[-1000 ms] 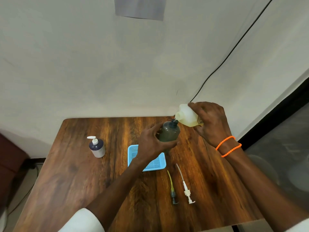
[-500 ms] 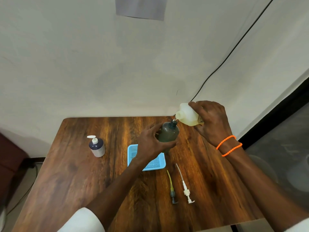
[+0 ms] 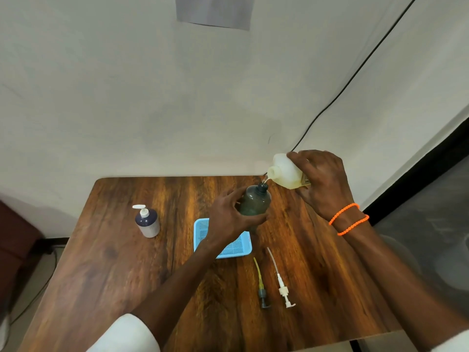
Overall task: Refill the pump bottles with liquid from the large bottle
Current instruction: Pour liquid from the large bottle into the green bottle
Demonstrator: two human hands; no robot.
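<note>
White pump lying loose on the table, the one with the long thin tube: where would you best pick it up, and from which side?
Probably by the thick collar of the white pump, pinched from above. It lies flat on the table with its thin tube pointing away from the person. The grey pump lies close on its left, so come straight down, fingers across the collar.

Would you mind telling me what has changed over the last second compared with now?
The right hand has tipped the large bottle further, bringing its mouth down over the dark bottle's neck, and a thin stream now runs between them. The left hand keeps its grip on the dark bottle. Both loose pumps, the basket and the small pump bottle stayed put.
</note>
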